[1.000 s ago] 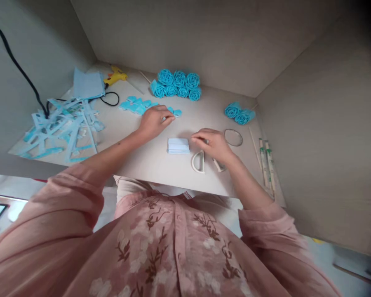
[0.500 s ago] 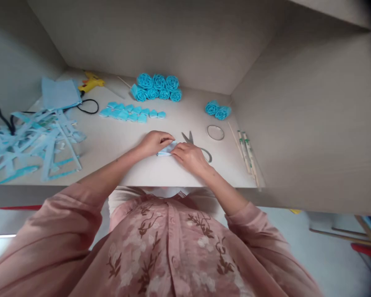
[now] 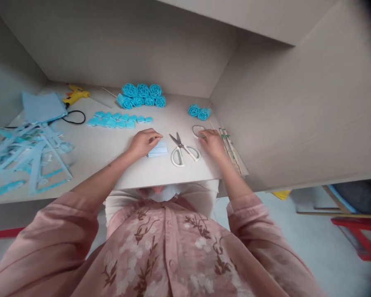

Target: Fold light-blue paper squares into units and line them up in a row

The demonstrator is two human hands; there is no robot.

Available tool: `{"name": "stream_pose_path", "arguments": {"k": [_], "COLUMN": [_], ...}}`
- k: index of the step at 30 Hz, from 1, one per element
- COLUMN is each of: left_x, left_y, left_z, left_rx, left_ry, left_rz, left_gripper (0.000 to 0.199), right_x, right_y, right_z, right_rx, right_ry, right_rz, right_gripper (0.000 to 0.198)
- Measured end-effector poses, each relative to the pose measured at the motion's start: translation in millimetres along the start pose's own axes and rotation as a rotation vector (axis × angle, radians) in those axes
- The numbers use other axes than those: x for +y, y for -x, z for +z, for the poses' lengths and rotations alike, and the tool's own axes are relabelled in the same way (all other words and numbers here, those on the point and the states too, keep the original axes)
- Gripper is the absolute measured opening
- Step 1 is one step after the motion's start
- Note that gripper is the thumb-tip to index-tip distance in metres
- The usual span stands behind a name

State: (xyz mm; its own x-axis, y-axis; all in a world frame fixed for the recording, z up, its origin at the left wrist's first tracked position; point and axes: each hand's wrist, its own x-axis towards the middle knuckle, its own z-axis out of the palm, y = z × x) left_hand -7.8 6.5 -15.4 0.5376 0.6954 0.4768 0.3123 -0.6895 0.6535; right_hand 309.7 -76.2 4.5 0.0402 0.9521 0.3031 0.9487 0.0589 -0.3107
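Note:
My left hand (image 3: 144,144) is closed in a pinch at the upper edge of a folded light blue paper piece (image 3: 158,151), which lies on the table. My right hand (image 3: 213,143) has its curled fingers on the near right side of a thin pale ring (image 3: 194,128), covering part of it. Between the hands lie scissors (image 3: 179,145) with white handles, blades apart and pointing away from me.
Blue paper roses (image 3: 142,95) stand at the back; two more roses (image 3: 199,111) lie right. Small blue folded pieces (image 3: 111,120) form rows. Left are a yellow glue gun (image 3: 76,95), blue sheets (image 3: 43,107) and strips (image 3: 34,161). Thin sticks (image 3: 233,150) lie near the right wall.
My right hand has left the folded paper and moved right to the ring, passing the scissors. My left hand stays at the paper. The view has shifted.

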Motion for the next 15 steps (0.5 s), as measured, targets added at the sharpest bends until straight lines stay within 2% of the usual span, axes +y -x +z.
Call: {"name": "stream_pose_path", "arguments": {"k": [2,4,8,10,12,15], "left_x": [10,24,54,62,62,51], "left_y": [-2,-5,-19,-27,-33,-36], "left_z": [-5,-9,-14,-13,-13,-14], "left_rx": [0.078,0.093,-0.074,-0.169,-0.243,-0.234], "left_ry": [0.046,0.1,0.119,0.112,0.142,0.358], "left_rz": [-0.001,-0.003,0.077,0.107,0.058,-0.184], "left_gripper": [0.031,0.032,0.042,0.036,0.028,0.024], "right_x": [2,-10,-53,-70,-78,-77], "right_y": [-4,-6,-8,-13,-16,-7], "right_z": [2,1,-21,-35,-43,-41], "right_rx": [-0.031,-0.079,-0.187,-0.192,-0.114,0.068], "right_ry": [-0.019,-0.095,-0.353,-0.428,-0.429,-0.303], "right_rz": [0.009,-0.027,-0.197,-0.279,-0.327,-0.249], "right_gripper": [0.017,0.016,0.018,0.017,0.018,0.024]}}
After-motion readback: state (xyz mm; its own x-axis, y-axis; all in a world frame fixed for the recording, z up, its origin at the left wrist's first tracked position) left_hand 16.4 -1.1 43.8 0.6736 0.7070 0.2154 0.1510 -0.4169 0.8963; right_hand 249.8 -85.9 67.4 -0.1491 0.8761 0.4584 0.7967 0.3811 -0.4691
